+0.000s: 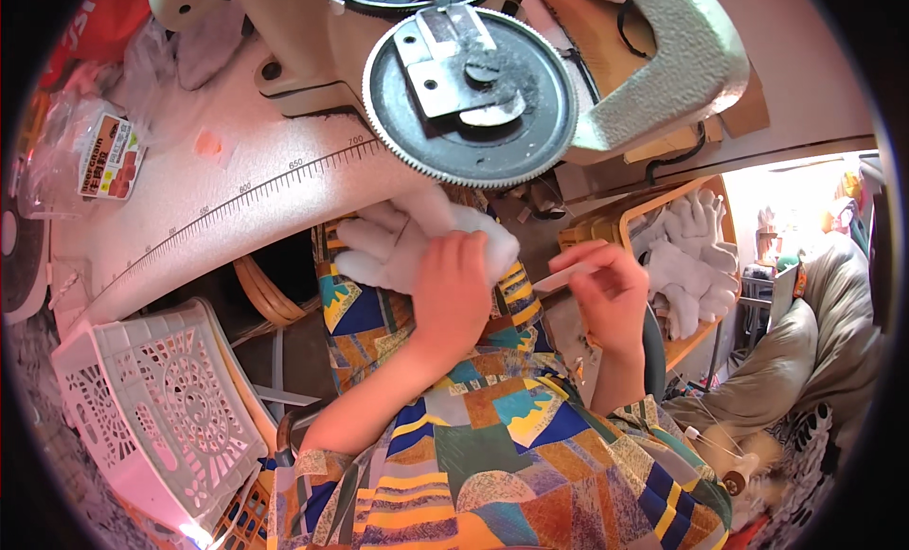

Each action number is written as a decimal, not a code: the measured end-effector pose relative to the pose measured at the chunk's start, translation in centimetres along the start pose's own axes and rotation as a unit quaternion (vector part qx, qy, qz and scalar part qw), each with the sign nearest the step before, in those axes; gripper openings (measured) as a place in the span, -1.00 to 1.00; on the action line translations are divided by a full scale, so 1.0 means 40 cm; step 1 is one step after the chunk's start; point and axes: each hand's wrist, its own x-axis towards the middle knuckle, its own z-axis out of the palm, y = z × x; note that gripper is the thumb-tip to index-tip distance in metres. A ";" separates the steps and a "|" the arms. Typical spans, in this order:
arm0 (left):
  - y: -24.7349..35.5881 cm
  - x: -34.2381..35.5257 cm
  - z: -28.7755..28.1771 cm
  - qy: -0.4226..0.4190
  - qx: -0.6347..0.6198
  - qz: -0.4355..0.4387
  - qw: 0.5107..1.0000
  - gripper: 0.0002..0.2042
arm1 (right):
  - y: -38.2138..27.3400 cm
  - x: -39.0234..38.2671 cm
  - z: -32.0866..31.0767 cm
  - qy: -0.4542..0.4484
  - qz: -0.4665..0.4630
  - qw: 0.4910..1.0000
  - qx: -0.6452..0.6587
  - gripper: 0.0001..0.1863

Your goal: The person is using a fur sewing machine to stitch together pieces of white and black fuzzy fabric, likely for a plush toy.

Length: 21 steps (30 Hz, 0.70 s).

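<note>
White glove (pixel 409 230) lies over the lap, just below the black toothed disc (pixel 426 143). Left hand (pixel 447 299): fingers clamped on the glove, pressed across its near side; glove digits splay out left of them. Right hand (pixel 611 290): apart from glove, fingers curled, thumb and forefinger pinching a thin pale strip (pixel 555 280). Glove appearance: plush, rounded, puffy digits, softly creased.

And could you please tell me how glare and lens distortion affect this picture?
Head view: glare washes out the area above the grey cloth at right; the ruler marks bend along a curve; the corners go black; the white fabric piece under the left hand shows little surface detail.
</note>
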 end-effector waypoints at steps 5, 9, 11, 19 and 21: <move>0.037 0.081 -0.205 0.046 -0.126 -0.043 0.990 -0.62 | -0.053 0.062 0.130 -0.060 -0.289 0.906 -0.302 -0.82; 0.053 0.094 -0.278 0.054 -0.083 0.023 0.995 -0.61 | -0.039 0.104 0.198 -0.056 -0.401 0.856 -0.322 -0.75; 0.037 0.093 -0.282 0.096 -0.059 -0.001 0.994 -0.60 | -0.046 0.115 0.213 -0.018 -0.433 0.845 -0.314 -0.74; 0.006 0.050 -0.294 0.109 -0.267 -0.116 0.951 -0.87 | -0.099 0.125 0.200 0.041 -0.268 0.925 -0.266 -0.82; 0.004 0.059 -0.292 0.111 -0.294 -0.146 0.938 -0.89 | -0.117 0.117 0.188 -0.017 -0.268 0.929 -0.255 -0.81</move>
